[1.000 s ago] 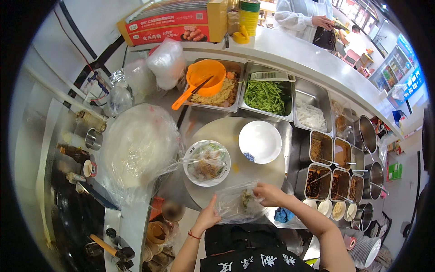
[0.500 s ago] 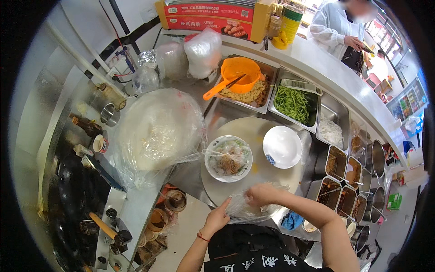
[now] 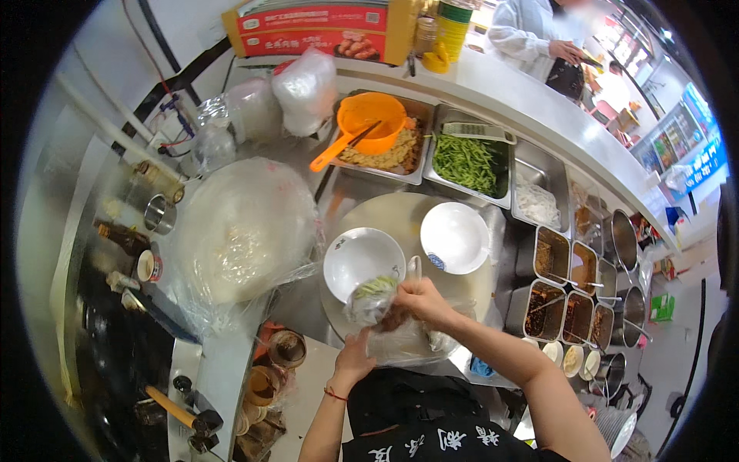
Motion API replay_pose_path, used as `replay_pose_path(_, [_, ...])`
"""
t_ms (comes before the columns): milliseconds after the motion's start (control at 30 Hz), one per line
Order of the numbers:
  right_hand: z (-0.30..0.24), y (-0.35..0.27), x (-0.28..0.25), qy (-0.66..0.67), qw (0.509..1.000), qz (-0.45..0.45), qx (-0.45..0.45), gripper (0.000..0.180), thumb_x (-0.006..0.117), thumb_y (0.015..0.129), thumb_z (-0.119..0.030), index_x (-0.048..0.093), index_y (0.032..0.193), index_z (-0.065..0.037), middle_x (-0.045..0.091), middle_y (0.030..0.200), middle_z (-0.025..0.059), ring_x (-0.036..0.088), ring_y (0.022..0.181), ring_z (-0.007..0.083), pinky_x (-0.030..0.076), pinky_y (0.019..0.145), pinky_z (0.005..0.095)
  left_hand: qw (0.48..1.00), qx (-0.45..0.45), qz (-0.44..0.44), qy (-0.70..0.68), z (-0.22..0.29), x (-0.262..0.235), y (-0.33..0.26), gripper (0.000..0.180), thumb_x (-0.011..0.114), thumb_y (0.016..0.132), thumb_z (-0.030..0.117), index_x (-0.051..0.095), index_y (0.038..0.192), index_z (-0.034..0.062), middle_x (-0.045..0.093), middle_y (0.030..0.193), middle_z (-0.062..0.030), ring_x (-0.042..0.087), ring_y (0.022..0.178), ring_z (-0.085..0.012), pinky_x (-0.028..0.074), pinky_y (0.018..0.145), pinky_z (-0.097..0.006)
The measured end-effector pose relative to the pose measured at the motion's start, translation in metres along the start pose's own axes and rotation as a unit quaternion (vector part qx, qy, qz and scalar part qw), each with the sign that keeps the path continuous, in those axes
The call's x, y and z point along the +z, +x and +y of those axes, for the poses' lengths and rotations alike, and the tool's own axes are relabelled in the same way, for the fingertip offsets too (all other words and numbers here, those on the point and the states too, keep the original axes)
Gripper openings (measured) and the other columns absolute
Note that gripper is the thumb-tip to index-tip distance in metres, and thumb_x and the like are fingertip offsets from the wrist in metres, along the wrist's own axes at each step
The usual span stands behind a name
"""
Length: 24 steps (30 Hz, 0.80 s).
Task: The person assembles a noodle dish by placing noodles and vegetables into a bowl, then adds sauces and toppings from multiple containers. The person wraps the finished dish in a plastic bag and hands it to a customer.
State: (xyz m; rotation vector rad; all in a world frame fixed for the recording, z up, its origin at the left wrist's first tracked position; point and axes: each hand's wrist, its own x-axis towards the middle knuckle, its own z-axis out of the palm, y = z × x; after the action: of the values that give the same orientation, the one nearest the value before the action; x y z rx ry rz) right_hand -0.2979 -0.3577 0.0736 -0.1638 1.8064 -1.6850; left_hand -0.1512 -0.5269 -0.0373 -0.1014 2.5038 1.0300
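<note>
My right hand (image 3: 422, 302) is closed on the gathered neck of a clear plastic bag of food (image 3: 373, 299), with green shreds showing through it. This bag hangs tilted over the near rim of a white bowl (image 3: 362, 258) that stands on a round pale board (image 3: 392, 209). Just below it, my left hand (image 3: 355, 356) pinches the edge of a second, loose clear plastic bag (image 3: 404, 343) spread across the board's near side. Its fingertips are partly hidden by the plastic. Right of the first bowl sits another white bowl (image 3: 456, 237) with nothing in it.
A large plastic-covered mound (image 3: 246, 231) lies at left. Behind are metal trays of shredded cucumber (image 3: 466, 165) and chopped food under an orange strainer (image 3: 371, 123). Sauce tins (image 3: 545, 308) with spoons stand at right. A stove (image 3: 123, 362) edges the left. A person (image 3: 531, 38) stands beyond the counter.
My right hand has left the loose bag, taken the food bag by its neck and lifted it from the bowl toward me. The left hand has shifted slightly left. The whole view has shifted.
</note>
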Motion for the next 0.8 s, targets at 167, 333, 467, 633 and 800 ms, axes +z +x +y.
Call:
replay_pose_path(167, [0.066,-0.040,-0.016,0.308,0.893,0.091,0.315,0.016,0.056,0.084,-0.015,0.055,0.073,-0.003,0.046,0.057,0.0009,0.038,0.041,0.0069,0.020,0.035,0.0212,0.991,0.077,0.070,-0.078,0.028,-0.016,0.005,0.090,0.066,0.069,0.012,0.016,0.143,0.0109,0.051,0.111,-0.0253,0.053,0.098,-0.0409,0.047,0.080,-0.043])
replay_pose_path(333, [0.125,-0.064,-0.001,-0.007,0.968,0.241,0.061,0.014,0.056,0.085,-0.014,0.055,0.090,-0.002,0.055,0.069,0.0068,0.053,0.054,0.0170,0.042,0.049,0.0304,0.991,0.017,-0.072,-0.107,0.072,-0.023,-0.017,0.100,0.063,0.063,0.003,0.005,0.145,0.0065,0.056,0.085,-0.0181,0.057,0.072,-0.0320,0.047,0.064,-0.036])
replay_pose_path(467, [0.110,-0.072,0.034,-0.207,0.936,0.211,-0.189,0.013,0.051,0.085,-0.012,0.057,0.087,0.000,0.059,0.082,0.0145,0.057,0.078,0.0249,0.046,0.068,0.0353,0.962,0.161,-0.043,-0.217,0.083,-0.019,-0.024,0.067,0.057,0.080,0.007,0.025,0.139,0.0012,0.054,0.075,-0.0045,0.052,0.064,-0.0132,0.044,0.058,-0.027])
replay_pose_path(633, [0.139,-0.084,-0.004,-0.410,0.847,-0.100,-0.322,0.013,0.050,0.077,-0.007,0.059,0.083,0.000,0.055,0.081,0.0178,0.055,0.082,0.0329,0.045,0.074,0.0422,0.982,0.082,-0.125,-0.115,0.100,-0.049,-0.002,0.060,0.054,0.088,0.008,0.027,0.142,0.0058,0.056,0.075,-0.0019,0.049,0.060,-0.0092,0.042,0.055,-0.024])
replay_pose_path(800, [0.043,-0.086,-0.171,-0.338,0.923,-0.157,-0.098,0.019,0.054,0.079,-0.008,0.063,0.095,0.000,0.064,0.085,0.0203,0.060,0.079,0.0300,0.047,0.073,0.0391,0.992,-0.024,0.032,0.116,0.148,-0.072,0.001,0.046,0.049,0.086,0.010,0.043,0.131,0.0031,0.062,0.083,-0.0188,0.059,0.074,-0.0330,0.045,0.070,-0.041])
